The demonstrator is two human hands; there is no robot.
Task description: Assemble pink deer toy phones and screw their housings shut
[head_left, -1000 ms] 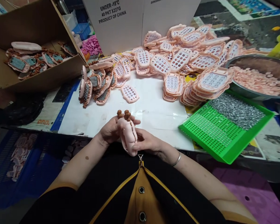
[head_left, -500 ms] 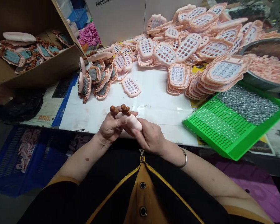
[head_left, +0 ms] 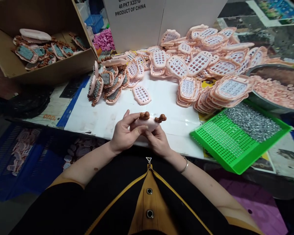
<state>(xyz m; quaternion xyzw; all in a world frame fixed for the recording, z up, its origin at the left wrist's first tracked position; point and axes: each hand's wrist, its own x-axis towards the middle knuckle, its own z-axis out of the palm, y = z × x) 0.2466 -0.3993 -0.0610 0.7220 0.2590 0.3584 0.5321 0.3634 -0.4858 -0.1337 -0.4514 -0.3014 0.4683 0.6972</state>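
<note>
Pale pink plastic, by its look, is used for the rounded shell [head_left: 150, 124] that is held at the near edge of the white work surface [head_left: 172, 138]. The shell is gripped by the left hand [head_left: 123, 134], fingers curled partway and thumb laid along the near face; its right end is pinched by the right hand [head_left: 159, 141], whose fingertips are largely hidden. Compared with one second ago, when the shell was tipped on end with a gap along its side in view, it has been turned crosswise, and two branched brown knobs [head_left: 161, 118] are now presented well spaced along the upper edge. The gap cannot be seen from this angle, so whether it has been closed cannot be told. The piece is judged to have been reoriented rather than released. A flat pink panel with round holes [head_left: 141, 95] is left unmoved beyond the hands. Small silver-coloured metal parts [head_left: 254, 122] are contained in the green perforated plastic tray [head_left: 218, 138] to the right.
</note>
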